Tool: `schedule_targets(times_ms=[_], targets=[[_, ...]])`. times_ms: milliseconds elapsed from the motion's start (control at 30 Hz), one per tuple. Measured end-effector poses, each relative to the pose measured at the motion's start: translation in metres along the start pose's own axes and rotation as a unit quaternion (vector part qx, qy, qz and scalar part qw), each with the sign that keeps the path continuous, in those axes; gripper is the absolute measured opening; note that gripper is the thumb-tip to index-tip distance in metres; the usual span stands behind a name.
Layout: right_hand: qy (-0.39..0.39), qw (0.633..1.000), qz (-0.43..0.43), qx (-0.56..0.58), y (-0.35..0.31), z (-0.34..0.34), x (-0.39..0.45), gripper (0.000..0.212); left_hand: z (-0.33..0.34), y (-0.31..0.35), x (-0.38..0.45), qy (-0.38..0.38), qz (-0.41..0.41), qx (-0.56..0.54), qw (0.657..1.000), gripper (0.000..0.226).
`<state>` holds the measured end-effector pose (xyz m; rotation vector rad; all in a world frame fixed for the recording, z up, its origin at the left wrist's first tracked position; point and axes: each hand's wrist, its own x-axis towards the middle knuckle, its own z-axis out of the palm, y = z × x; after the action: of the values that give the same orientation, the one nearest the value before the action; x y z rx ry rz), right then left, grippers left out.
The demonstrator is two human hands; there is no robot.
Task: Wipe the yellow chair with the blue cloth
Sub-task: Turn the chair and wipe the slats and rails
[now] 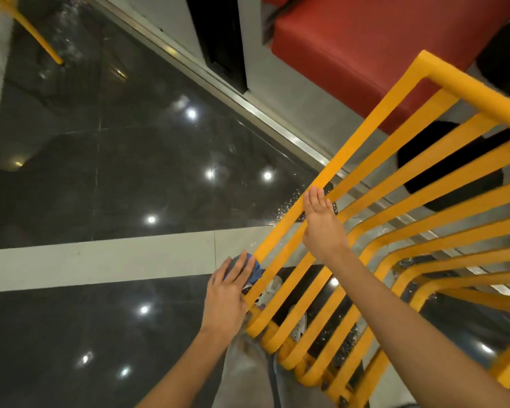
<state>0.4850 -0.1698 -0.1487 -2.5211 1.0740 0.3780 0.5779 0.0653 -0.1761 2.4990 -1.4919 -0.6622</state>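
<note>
No readable text, labels, brands, numbers or signs anywhere in view.

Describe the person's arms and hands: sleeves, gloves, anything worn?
Both forearms are bare as far as the frame shows, with no sleeves in view. The left hand and right hand wear no gloves, and no rings, watch or wristbands are visible. Light grey trousers show below, between the arms.
</note>
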Motion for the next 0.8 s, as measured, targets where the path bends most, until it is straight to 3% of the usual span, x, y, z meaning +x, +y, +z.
schedule_targets(times_ms=[100, 267, 533, 600, 733, 800], targets=[[-0.008, 1.000, 0.006, -0.003, -0.003, -0.002, -0.001, 0.080, -0.003, 0.021, 0.017, 0.001, 0.001, 0.051, 0.999, 0.089], [-0.011, 0.999, 0.015, -0.049, -0.005, -0.001, 0.001, 0.077, -0.006, 0.053, 0.055, 0.024, -0.002, 0.018, 1.000, 0.085], [-0.025, 0.998, 0.011, -0.049, -0.006, -0.005, -0.001, 0.081, 0.017, -0.023, -0.058, 0.058, -0.008, -0.048, 0.997, 0.077], [-0.030, 0.998, 0.012, -0.053, -0.010, -0.007, -0.001, 0.080, 0.027, -0.038, -0.077, 0.060, -0.029, -0.085, 0.994, 0.087], [-0.033, 0.998, 0.023, -0.055, -0.013, -0.009, 0.000, 0.081, 0.021, -0.027, -0.065, 0.078, -0.024, -0.107, 0.991, 0.062], [-0.030, 0.998, 0.028, -0.053, -0.014, -0.010, -0.001, 0.081, 0.015, -0.015, -0.043, 0.088, -0.003, -0.090, 0.992, 0.064]])
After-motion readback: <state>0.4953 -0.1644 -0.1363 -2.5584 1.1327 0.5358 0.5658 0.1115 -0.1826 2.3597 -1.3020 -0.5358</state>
